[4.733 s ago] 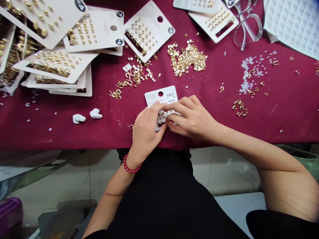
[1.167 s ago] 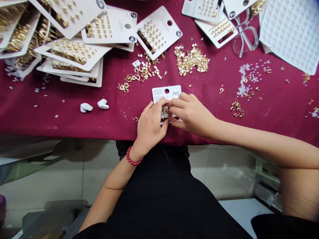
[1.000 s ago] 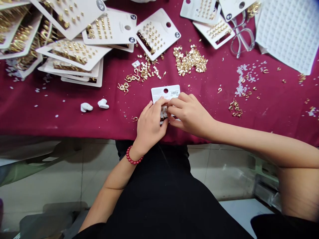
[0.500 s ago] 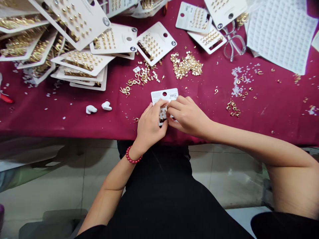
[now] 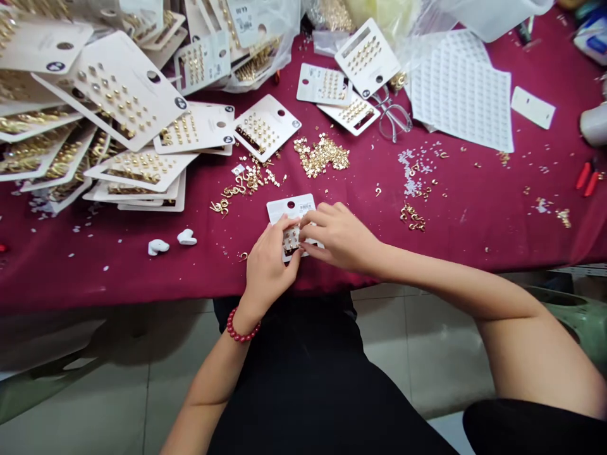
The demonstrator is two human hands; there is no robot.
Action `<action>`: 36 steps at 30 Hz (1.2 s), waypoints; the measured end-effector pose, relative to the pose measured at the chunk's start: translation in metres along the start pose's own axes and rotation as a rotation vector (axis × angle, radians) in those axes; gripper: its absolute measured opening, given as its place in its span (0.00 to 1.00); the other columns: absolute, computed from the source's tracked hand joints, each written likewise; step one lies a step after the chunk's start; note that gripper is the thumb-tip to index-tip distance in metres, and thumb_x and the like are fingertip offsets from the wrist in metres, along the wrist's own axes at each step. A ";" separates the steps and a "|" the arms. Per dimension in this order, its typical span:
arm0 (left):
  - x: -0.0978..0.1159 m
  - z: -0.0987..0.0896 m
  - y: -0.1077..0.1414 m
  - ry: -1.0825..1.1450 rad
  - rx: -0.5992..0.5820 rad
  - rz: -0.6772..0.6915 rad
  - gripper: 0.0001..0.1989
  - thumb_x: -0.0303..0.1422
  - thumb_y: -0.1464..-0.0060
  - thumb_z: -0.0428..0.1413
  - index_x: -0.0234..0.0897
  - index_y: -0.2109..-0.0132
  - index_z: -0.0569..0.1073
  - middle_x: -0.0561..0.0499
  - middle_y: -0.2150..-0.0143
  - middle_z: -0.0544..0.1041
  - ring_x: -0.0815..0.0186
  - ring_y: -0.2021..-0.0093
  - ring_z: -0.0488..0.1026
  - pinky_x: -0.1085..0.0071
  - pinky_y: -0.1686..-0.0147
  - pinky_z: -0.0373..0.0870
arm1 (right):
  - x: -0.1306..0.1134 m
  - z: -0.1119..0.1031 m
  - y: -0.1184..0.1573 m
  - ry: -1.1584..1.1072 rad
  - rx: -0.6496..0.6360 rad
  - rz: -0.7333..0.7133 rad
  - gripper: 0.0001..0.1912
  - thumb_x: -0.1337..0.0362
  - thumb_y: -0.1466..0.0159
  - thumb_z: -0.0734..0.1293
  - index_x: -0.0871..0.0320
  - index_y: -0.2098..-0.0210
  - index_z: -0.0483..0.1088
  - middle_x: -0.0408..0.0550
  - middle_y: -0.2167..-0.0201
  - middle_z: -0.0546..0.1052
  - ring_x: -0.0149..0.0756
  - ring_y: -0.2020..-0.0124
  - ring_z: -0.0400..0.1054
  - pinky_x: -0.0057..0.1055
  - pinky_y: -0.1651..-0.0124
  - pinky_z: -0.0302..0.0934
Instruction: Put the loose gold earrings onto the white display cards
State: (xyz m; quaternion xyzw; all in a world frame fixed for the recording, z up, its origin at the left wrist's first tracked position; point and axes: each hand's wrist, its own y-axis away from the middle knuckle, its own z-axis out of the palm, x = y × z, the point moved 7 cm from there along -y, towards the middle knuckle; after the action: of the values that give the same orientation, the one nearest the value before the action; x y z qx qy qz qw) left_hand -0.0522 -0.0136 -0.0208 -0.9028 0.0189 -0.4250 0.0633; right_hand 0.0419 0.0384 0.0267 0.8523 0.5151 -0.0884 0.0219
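Note:
A white earring card (image 5: 279, 208) with rows of small gold studs lies near the table's front edge, its back label showing. My left hand (image 5: 268, 262) grips the card at its left side, thumb near the bottom edge and fingers across the top part. Over the card's right half, my right hand (image 5: 342, 239) is closed, its fingertips pinched at the studs. Whatever is between those fingertips is too small to make out. Just beyond the card lie a pile of tiny gold earring backs (image 5: 322, 155) and some gold earrings (image 5: 237, 188).
Stacked earring cards (image 5: 137, 88) fill the left side. White earbuds (image 5: 158, 247) lie left of my hands. To the right are eyeglasses (image 5: 394, 120), a sheet of clear stickers (image 5: 462, 95), gold hooks (image 5: 412, 217) and red-handled pliers (image 5: 588, 177). Dark red cloth (image 5: 474, 234) covers the table.
The view has shifted, so more of the table's far side and right end shows. Both hands stay at the card, with the right fingertips only slightly altered.

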 end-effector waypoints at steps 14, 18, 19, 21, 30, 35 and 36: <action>-0.002 0.002 0.000 0.017 -0.027 -0.054 0.22 0.28 0.44 0.56 0.41 0.42 0.63 0.44 0.39 0.71 0.56 0.36 0.66 0.56 0.41 0.70 | 0.234 -0.029 0.119 -0.083 0.404 0.782 0.12 0.63 0.40 0.62 0.55 0.59 0.74 0.51 0.60 0.80 0.39 0.60 0.70 0.40 0.52 0.56; -0.001 0.002 0.000 0.015 -0.027 -0.061 0.22 0.28 0.44 0.57 0.42 0.43 0.64 0.44 0.39 0.71 0.56 0.35 0.65 0.55 0.39 0.68 | 0.229 -0.025 0.111 -0.062 0.437 0.744 0.11 0.60 0.41 0.64 0.54 0.61 0.75 0.51 0.63 0.81 0.40 0.62 0.67 0.40 0.52 0.53; 0.000 0.001 -0.001 0.016 -0.027 -0.059 0.22 0.28 0.44 0.57 0.42 0.43 0.63 0.45 0.39 0.71 0.56 0.35 0.65 0.55 0.39 0.67 | 0.233 -0.023 0.111 -0.066 0.440 0.731 0.11 0.59 0.42 0.65 0.55 0.62 0.75 0.52 0.63 0.81 0.40 0.64 0.66 0.40 0.53 0.53; 0.001 0.001 -0.001 0.021 -0.024 -0.053 0.22 0.28 0.44 0.57 0.42 0.43 0.63 0.45 0.39 0.72 0.57 0.35 0.66 0.54 0.38 0.66 | 0.245 -0.018 0.110 -0.073 0.422 0.704 0.12 0.59 0.42 0.66 0.55 0.62 0.76 0.53 0.64 0.81 0.39 0.65 0.64 0.40 0.54 0.51; 0.002 0.000 -0.001 0.020 -0.015 -0.034 0.22 0.27 0.45 0.57 0.41 0.43 0.63 0.45 0.40 0.72 0.57 0.35 0.65 0.55 0.37 0.66 | 0.263 -0.009 0.110 -0.053 0.374 0.657 0.14 0.56 0.41 0.64 0.57 0.63 0.76 0.56 0.67 0.79 0.36 0.66 0.61 0.40 0.58 0.48; 0.001 0.000 -0.002 0.023 -0.026 -0.037 0.22 0.27 0.44 0.57 0.41 0.43 0.64 0.44 0.40 0.72 0.57 0.35 0.65 0.54 0.37 0.65 | 0.251 -0.020 0.112 -0.188 0.531 0.685 0.13 0.55 0.40 0.65 0.55 0.62 0.74 0.55 0.64 0.79 0.32 0.68 0.63 0.36 0.63 0.52; 0.001 0.000 -0.002 0.024 -0.027 -0.038 0.22 0.27 0.44 0.57 0.41 0.43 0.64 0.44 0.40 0.72 0.57 0.35 0.65 0.53 0.37 0.65 | 0.250 -0.021 0.113 -0.208 0.551 0.704 0.12 0.56 0.41 0.65 0.55 0.62 0.74 0.55 0.64 0.78 0.32 0.69 0.63 0.36 0.64 0.52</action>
State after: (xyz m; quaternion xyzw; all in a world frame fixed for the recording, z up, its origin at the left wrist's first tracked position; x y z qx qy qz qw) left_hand -0.0513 -0.0122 -0.0200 -0.8985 0.0081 -0.4367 0.0430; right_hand 0.2574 0.2064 -0.0022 0.9360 0.1466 -0.2944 -0.1255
